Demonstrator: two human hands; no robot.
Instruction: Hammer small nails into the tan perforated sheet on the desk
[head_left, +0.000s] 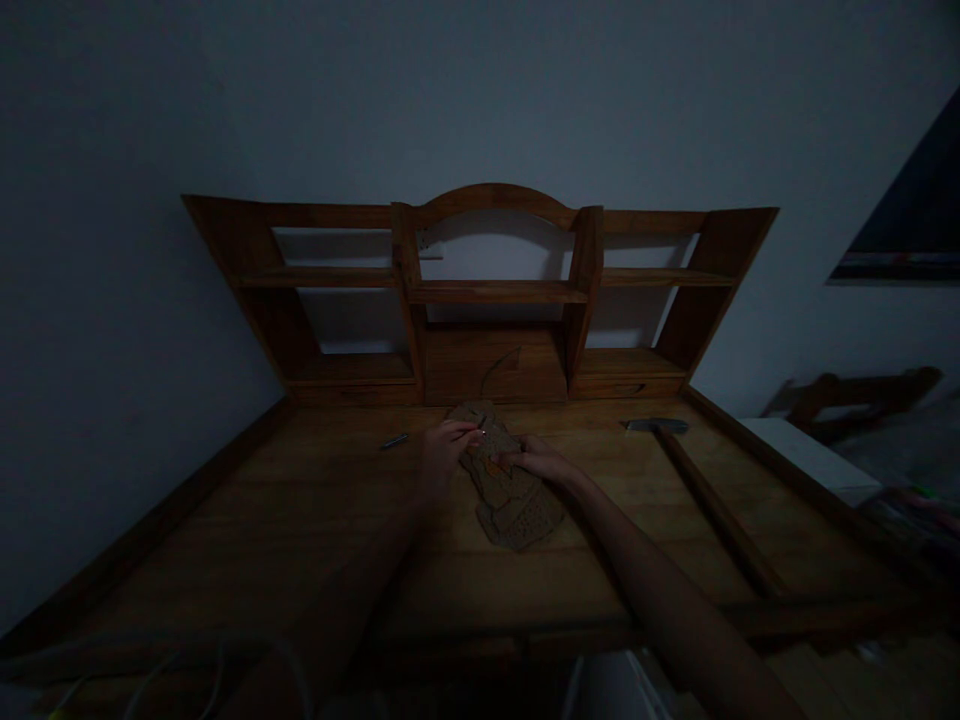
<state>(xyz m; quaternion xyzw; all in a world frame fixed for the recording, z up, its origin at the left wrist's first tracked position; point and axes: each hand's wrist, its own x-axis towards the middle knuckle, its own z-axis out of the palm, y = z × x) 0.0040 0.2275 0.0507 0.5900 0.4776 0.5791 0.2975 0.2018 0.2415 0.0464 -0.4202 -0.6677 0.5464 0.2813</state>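
Observation:
A brown, crumpled piece that looks like patterned fabric [517, 515] lies on the wooden desk in front of me. My left hand [446, 450] is at its upper left, thumb and fingers pinched around a small thing with a bright glint, too dim to name. On the right side of the brown piece, my right hand [546, 462] grips its edge with the fingers closed. An orange patch shows beside those fingers. A thin dark cord-like strip [499, 368] rises behind the piece.
A hammer [709, 490] with a long wooden handle lies on the right of the desk [285, 520]. A small dark slim object [394, 441] rests left of my left hand. Wooden shelves [495, 290] stand along the back. A chair [862, 395] is at the far right.

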